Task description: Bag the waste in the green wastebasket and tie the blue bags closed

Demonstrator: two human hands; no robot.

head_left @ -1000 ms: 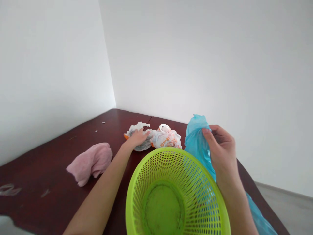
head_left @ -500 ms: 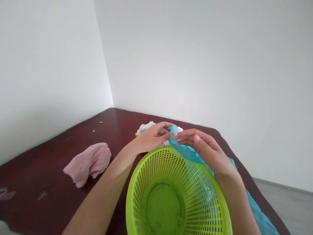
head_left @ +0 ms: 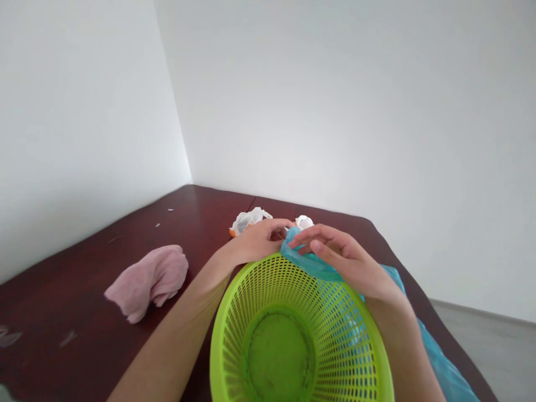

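Note:
A lime-green plastic basket (head_left: pixel 280 352) with slotted walls is right below me, its open mouth toward me and its inside bare. Thin blue plastic bag (head_left: pixel 314 267) film is folded over the far rim and runs down outside the right wall. My left hand (head_left: pixel 264 239) has its thumb and fingers closed on the film's edge at the far rim. Beside it, my right hand (head_left: pixel 349 258) has bent fingers on the same edge, the film bunched at the fingertips; its thumb sits a little apart.
A crumpled pink cloth (head_left: pixel 153 282) lies left on the dark red table (head_left: pixel 84 279). Behind my hands are a crumpled white-and-orange wrapper (head_left: pixel 247 219) and a small white crumpled piece (head_left: pixel 304 221). White walls (head_left: pixel 314 111) stand behind the table; its right edge drops to a grey floor (head_left: pixel 481 335).
Both hands have come slightly nearer and to the left, bringing the bag's edge down closer to the basket's rim. The small white piece behind them now shows more.

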